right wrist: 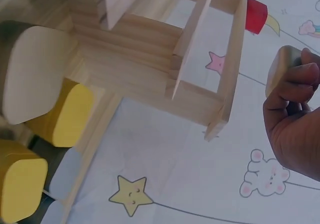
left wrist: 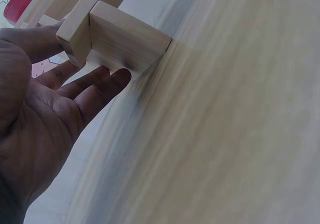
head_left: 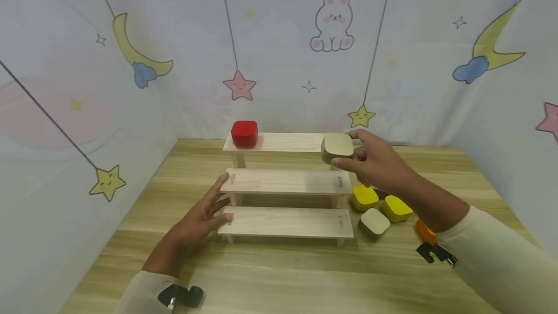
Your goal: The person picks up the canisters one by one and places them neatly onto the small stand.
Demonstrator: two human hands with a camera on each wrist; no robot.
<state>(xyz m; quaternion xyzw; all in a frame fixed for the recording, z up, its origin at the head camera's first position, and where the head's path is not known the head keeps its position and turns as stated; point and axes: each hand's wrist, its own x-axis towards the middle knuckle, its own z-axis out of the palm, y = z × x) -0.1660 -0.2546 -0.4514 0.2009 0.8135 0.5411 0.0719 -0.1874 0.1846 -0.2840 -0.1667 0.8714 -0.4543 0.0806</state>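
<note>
In the head view, my right hand (head_left: 377, 161) pinches a beige rounded block (head_left: 338, 145) between thumb and fingers. The block is held up by the right end of the top step of a three-step wooden stand (head_left: 285, 180). The right wrist view shows the same beige block (right wrist: 281, 66) in the curled fingers. On that top step, at its left end, sits a red rounded block (head_left: 244, 133). My left hand (head_left: 198, 222) touches the stand's left end, thumb on the lowest step and fingers spread along the side, fairly straight in the left wrist view.
Right of the stand, two yellow blocks (head_left: 397, 208), another beige block (head_left: 374, 223) and an orange block (head_left: 425, 231) lie on the wood-grain table (head_left: 279, 280). Grey-faced blocks (right wrist: 66, 173) show beside them in the right wrist view. Printed cloth walls (head_left: 287, 52) enclose the table.
</note>
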